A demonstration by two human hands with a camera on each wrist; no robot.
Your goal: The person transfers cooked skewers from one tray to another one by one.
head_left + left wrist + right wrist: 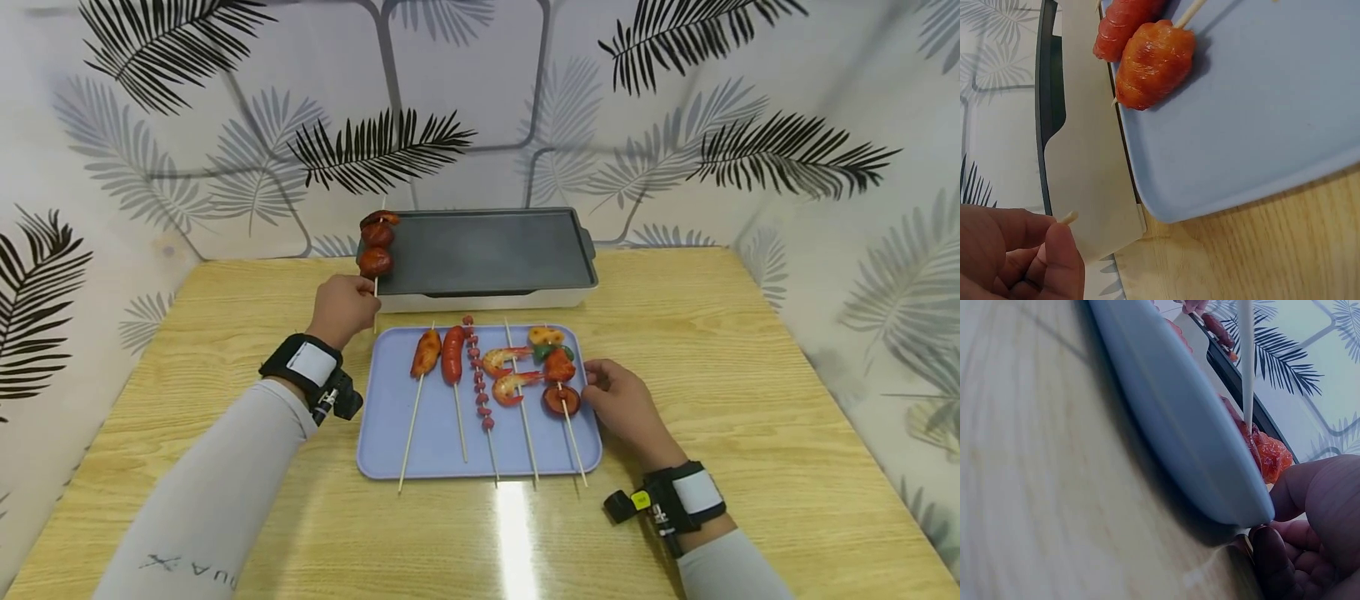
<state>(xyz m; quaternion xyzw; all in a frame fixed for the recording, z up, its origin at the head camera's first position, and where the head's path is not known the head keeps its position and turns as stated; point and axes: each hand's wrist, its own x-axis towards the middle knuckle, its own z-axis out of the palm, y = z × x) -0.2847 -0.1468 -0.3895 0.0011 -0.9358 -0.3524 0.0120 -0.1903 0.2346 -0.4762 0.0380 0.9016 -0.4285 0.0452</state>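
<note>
My left hand (345, 310) pinches the bare stick of a food skewer between thumb and fingers. Its glossy reddish-brown pieces (376, 262) stand at the left end of the dark grill plate (480, 250); whether they touch it I cannot tell. In the left wrist view only the stick's end (1069, 217) shows past the fingertips. My right hand (626, 410) grips the right rim of the light blue tray (390, 417). In the right wrist view the thumb (1294, 490) lies against the tray's edge, with fingers below it. Beside that hand lies a mixed skewer (559, 365).
Several more skewers lie on the tray, among them a browned meat piece (426, 353), a red sausage (453, 355), small red pieces (478, 377) and shrimp (517, 387). The grill's pale front (487, 302) stands just behind the tray on the wooden table (720, 333). Leaf-patterned cloth (465, 83) hangs behind.
</note>
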